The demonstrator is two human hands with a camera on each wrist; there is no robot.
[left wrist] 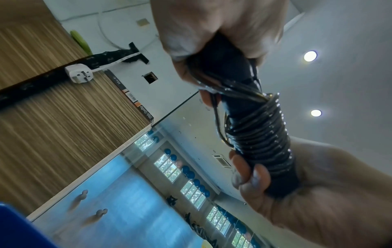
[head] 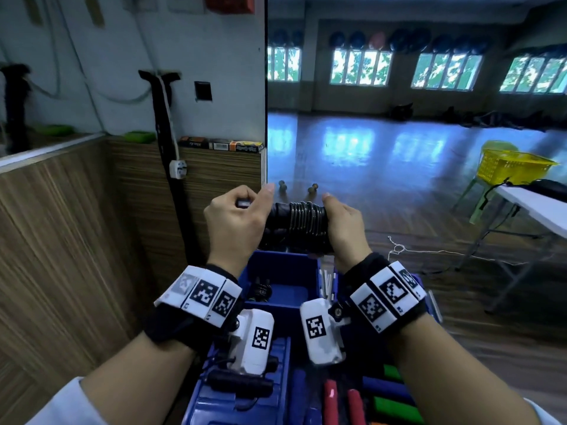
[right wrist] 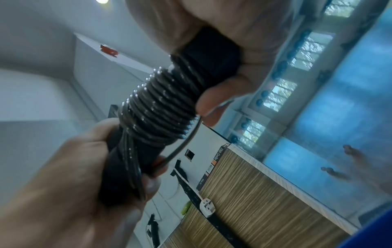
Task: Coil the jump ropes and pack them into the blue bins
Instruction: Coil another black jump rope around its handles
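Observation:
A black jump rope point(head: 294, 223) is bundled, its shiny cable wound in tight turns around the two black handles. My left hand point(head: 245, 207) grips the left end of the handles point(left wrist: 224, 55), and its fingers also pinch a loose strand of cable point(right wrist: 182, 147) that runs off the coil. My right hand point(head: 331, 216) grips the right end, right beside the coil point(left wrist: 260, 134). The bundle lies level above the far rim of a blue bin point(head: 285, 265). Another coiled black rope point(head: 260, 291) lies inside that bin.
White sticks point(head: 326, 280) stand in a bin to the right. Red, green and blue foam rolls point(head: 331, 403) lie in front. A wood-panelled wall point(head: 92, 240) is close on the left. A white table point(head: 534, 207) and a yellow basket point(head: 512, 167) stand at the right.

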